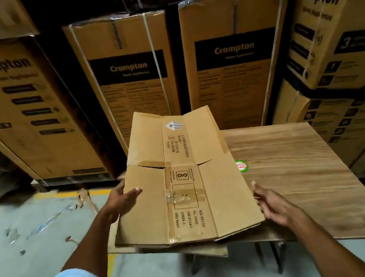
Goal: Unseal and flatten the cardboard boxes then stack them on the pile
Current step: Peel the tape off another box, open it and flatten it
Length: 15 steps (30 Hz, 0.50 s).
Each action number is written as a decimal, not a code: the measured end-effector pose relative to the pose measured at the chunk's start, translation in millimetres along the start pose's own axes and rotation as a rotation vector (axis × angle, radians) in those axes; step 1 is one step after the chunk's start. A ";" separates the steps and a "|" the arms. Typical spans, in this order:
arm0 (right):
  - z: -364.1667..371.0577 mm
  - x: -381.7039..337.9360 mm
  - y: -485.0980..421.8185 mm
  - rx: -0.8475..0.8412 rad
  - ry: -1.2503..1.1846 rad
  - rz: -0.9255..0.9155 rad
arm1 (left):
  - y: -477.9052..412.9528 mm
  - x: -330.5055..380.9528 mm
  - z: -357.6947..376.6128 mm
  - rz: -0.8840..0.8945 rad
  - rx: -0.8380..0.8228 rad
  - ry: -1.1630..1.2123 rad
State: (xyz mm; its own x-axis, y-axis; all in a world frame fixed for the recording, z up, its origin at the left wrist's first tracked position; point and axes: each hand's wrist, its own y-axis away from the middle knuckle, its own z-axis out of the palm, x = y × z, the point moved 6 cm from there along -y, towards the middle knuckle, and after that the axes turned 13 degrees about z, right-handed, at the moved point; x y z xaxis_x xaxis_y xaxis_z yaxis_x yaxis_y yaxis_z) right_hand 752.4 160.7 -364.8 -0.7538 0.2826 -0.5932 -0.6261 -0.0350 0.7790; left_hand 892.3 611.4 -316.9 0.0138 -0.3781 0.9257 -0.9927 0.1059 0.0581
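A flattened brown cardboard box [182,180] with black print and torn clear tape lies on the left part of a wood-grain table [298,169]. More flat cardboard [206,251] shows under its near edge. My left hand [122,199] holds the box's left edge, thumb on top and fingers hidden beneath. My right hand [271,203] is at the box's right edge, fingers straight and blurred, touching or just beside the cardboard.
Tall strapped Crompton cartons [129,70] stand in a wall close behind the table, with more stacked at the right [335,30]. A round sticker [241,166] is on the tabletop. Tape scraps [47,220] litter the grey floor on the left, near a yellow line.
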 end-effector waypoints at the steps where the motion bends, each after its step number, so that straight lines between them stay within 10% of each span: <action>1: 14.7 7.4 -14.9 0.119 0.161 -0.025 | -14.6 -17.2 -4.4 -0.030 -0.002 -0.031; 5: 51.7 67.3 -77.3 0.363 0.358 0.012 | -47.2 -82.6 -27.0 -0.132 0.034 -0.471; 15: 81.4 78.0 -61.2 0.606 0.608 0.119 | -59.7 -161.6 -36.0 -0.203 -0.180 -0.450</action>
State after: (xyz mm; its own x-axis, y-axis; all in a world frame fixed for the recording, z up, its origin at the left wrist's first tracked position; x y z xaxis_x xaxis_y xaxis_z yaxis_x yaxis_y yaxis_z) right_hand 748.2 262.9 -442.1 -0.8917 -0.2583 -0.3716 -0.4524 0.5339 0.7143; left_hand 953.6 699.3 -456.5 0.1117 -0.7609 0.6392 -0.9386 0.1305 0.3194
